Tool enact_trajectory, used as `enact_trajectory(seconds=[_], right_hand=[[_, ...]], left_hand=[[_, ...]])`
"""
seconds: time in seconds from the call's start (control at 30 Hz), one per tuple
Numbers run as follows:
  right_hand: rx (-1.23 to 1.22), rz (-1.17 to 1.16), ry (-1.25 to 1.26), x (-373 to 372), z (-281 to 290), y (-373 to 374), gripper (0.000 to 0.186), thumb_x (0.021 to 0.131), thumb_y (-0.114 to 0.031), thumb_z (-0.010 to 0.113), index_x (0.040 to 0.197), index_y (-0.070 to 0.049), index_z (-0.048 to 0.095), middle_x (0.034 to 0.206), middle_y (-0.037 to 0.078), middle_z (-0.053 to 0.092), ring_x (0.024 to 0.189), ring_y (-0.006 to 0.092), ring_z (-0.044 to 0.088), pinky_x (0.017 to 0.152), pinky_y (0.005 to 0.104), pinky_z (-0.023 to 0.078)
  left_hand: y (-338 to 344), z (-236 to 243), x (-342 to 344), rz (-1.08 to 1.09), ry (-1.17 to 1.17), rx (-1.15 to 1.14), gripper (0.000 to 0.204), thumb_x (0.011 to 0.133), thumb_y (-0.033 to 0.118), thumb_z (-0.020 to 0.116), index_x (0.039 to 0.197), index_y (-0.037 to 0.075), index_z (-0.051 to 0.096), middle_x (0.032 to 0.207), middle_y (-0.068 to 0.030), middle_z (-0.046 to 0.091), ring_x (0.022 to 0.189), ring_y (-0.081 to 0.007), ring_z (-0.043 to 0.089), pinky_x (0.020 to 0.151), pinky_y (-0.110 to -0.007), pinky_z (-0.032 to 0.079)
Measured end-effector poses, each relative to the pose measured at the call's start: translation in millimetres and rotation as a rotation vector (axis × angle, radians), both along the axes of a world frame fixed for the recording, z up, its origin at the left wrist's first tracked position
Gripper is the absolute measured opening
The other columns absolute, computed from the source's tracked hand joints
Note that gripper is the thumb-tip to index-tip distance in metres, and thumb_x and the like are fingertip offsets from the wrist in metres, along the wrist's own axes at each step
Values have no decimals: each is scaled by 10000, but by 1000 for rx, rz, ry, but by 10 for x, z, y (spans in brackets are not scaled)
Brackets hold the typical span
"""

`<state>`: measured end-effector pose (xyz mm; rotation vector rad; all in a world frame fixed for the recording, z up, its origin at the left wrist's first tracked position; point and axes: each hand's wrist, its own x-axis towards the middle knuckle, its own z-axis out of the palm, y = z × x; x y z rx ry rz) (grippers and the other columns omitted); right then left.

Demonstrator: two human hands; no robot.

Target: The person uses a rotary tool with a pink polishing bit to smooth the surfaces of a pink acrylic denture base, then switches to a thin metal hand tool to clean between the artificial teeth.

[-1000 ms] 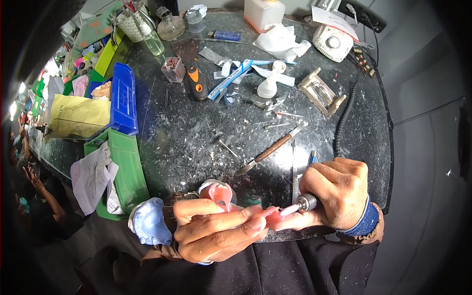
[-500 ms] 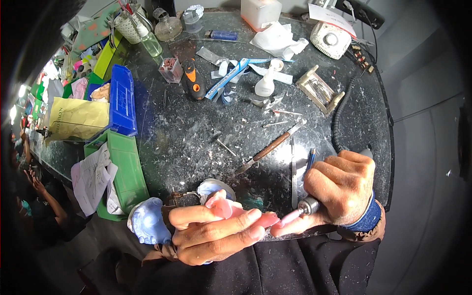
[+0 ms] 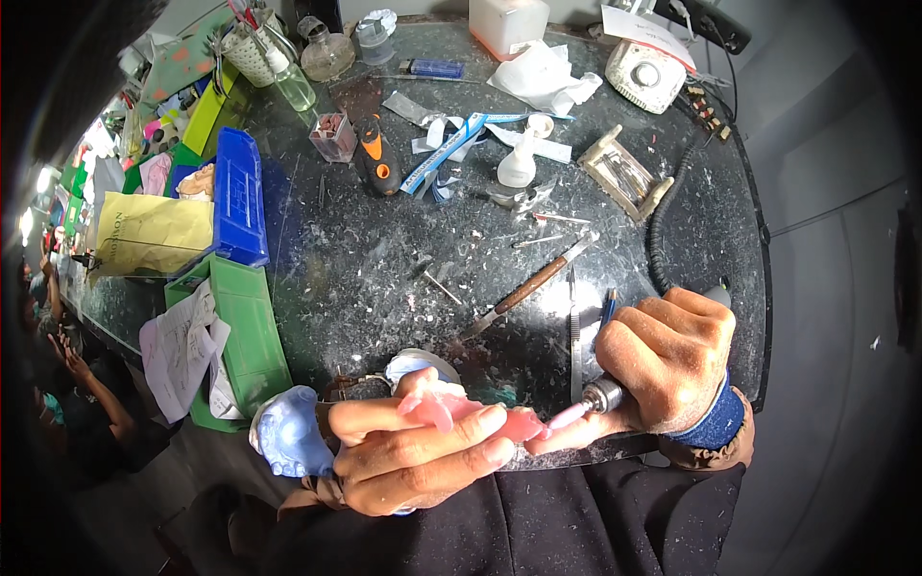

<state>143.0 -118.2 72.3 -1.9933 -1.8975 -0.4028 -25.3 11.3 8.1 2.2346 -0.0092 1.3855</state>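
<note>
A pink denture base [image 3: 521, 425] is pinched between the fingers of my left hand [image 3: 413, 466], near the front edge of the bench. My right hand [image 3: 665, 360] is wrapped around a rotary handpiece [image 3: 603, 395] with a metal nose. Its pale pink grinding bit [image 3: 568, 416] points left and meets the denture's right end, or nearly so. My right fingertip reaches under that same end. Beside my left hand sits a blue dental cast [image 3: 291, 434]. Another pale cast [image 3: 421, 365] on a metal articulator is partly hidden behind my left fingers.
A brown-handled spatula [image 3: 528, 288] and slim metal tweezers [image 3: 575, 336] lie beyond my hands. Left stand a green tray [image 3: 235, 336] with papers and a blue bin [image 3: 240, 197]. The handpiece's coiled cord [image 3: 657, 230] runs along the right. Dust and shavings cover the dark bench [image 3: 375, 278].
The denture base has turned slightly in my left fingers, so more of its pink curved edge shows. My right hand and the handpiece have barely shifted.
</note>
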Motion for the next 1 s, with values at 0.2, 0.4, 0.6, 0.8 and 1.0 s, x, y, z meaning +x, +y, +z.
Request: enact_trajectory(seconds=[0.2, 0.4, 0.6, 0.8, 1.0], right_hand=[[45, 41, -10, -25, -69, 0, 526, 659, -556, 685, 540, -131, 398, 486, -36, 345, 380, 96, 378, 375, 244, 256], [-19, -27, 16, -86, 16, -23, 509, 630, -529, 669, 569, -89, 420, 525, 7, 387, 412, 136, 393, 396, 277, 264], [74, 69, -5, -72, -120, 9, 530, 660, -541, 698, 538, -128, 389, 483, -35, 354, 374, 90, 392, 368, 241, 266], [71, 53, 42, -99, -136, 18, 539, 653, -563, 689, 527, -124, 402, 484, -39, 369, 384, 92, 415, 374, 239, 283], [15, -15, -171, -86, -19, -2, 508, 718, -507, 656, 520, -125, 387, 481, -39, 314, 387, 85, 340, 381, 244, 226]], left_hand=[[7, 60, -24, 14, 134, 51, 413, 534, 98, 883, 804, 220, 596, 805, 100, 644, 815, -120, 514, 670, -260, 484], [25, 100, -5, -43, 150, 3, 428, 533, 89, 884, 817, 215, 590, 793, 76, 647, 728, -109, 539, 616, -226, 436], [-37, 42, 114, -90, -33, -264, 305, 612, 44, 831, 858, 129, 672, 843, 87, 687, 728, 30, 579, 621, -122, 386], [7, 69, 111, -119, 26, -204, 337, 577, 45, 851, 845, 133, 667, 840, 82, 677, 736, 21, 577, 590, -117, 393], [44, 175, 29, 12, 65, 40, 237, 655, 130, 811, 862, 137, 698, 889, 89, 673, 810, -7, 591, 597, -172, 362]])
